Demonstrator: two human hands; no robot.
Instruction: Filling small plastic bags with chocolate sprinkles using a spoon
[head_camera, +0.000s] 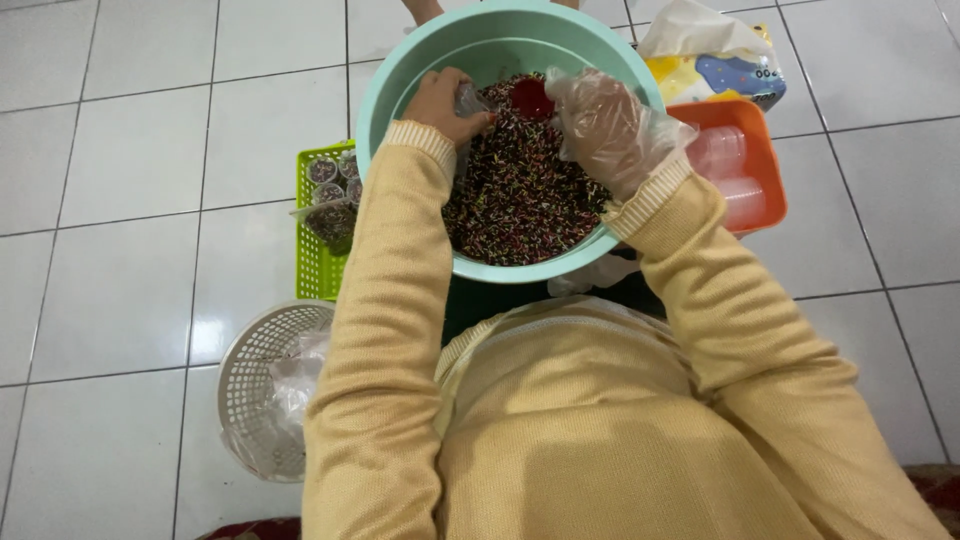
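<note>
The bowl (400, 75), mint green, sits on the tiled floor (130, 250) directly in front of the person and holds a mass of dark mixed sprinkles (520, 200). The left hand (443, 105) is bare and rests inside the bowl at its left wall; its fingers are closed around a small clear cup (468, 98), held just above the sprinkles. The right hand (608, 125) wears a clear plastic glove and is over the right side of the bowl; its fingers are curled about a small red scoop (532, 98), which lies just beside the cup. Left of the bowl stands a green basket (312, 270) holding filled clear cups (335, 180). Right of the bowl, an orange tray (765, 150) holds empty clear cups. A white basket (250, 370) stands on the floor at lower left.
</note>
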